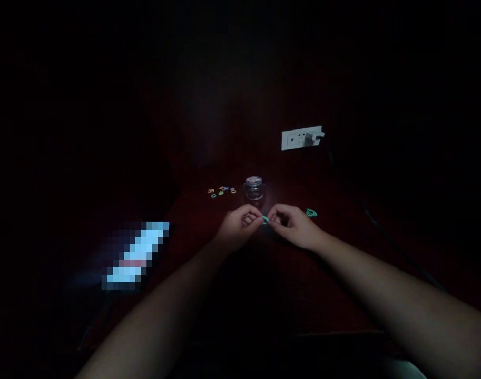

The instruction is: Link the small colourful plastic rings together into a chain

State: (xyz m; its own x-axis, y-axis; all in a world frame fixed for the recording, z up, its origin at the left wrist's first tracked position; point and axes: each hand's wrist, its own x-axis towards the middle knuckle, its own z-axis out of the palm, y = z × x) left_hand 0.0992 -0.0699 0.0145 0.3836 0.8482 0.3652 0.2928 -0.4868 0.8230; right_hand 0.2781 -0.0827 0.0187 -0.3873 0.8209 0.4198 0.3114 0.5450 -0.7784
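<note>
Green, a small band (265, 219) is bridging the left hand (237, 228) and right hand (294, 225) — each grip pinching it — while a jar (254, 189) is standing beyond.

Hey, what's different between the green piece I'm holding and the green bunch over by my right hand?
The green piece is pinched between the fingers of the left hand and right hand; the green bunch lies on the table, untouched. The green piece shows as a short strip, partly covered by fingers; the green bunch shows overlapping loops, uncovered. Both share a similar bluish-green colour.
</note>
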